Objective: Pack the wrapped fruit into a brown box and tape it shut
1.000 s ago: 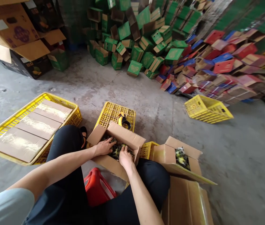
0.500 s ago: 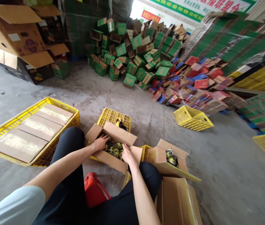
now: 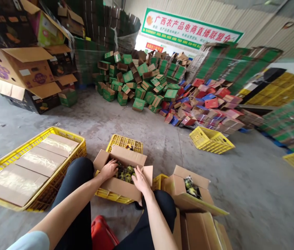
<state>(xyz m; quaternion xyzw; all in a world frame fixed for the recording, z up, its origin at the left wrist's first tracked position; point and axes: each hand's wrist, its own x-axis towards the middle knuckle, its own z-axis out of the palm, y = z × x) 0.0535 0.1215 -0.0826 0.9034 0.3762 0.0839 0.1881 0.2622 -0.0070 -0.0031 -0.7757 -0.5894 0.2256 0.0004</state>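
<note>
1. Pressing lightly at the packs, the left hand is partly open, fingers stretched; the right hand is loosely open at the other end. Neither visibly grips anything; whether fingertips pinch the film, I cannot tell.
2. Between them, film-wrapped green fruit lies inside an open carton, flaps out. Hard pushing could bruise fruit or split film; packs sitting proud could keep the flaps from closing flat.
3. Beneath both hands, a yellow plastic crate supports the carton; uneven pressure near one end could tip or slide it.
4. Right of the right hand, a second open carton holds similar wrapped fruit.
5. Left of the left hand, a long yellow crate contains three taped cartons.
6. Far beyond the hands, green cartons lie heaped.
</note>
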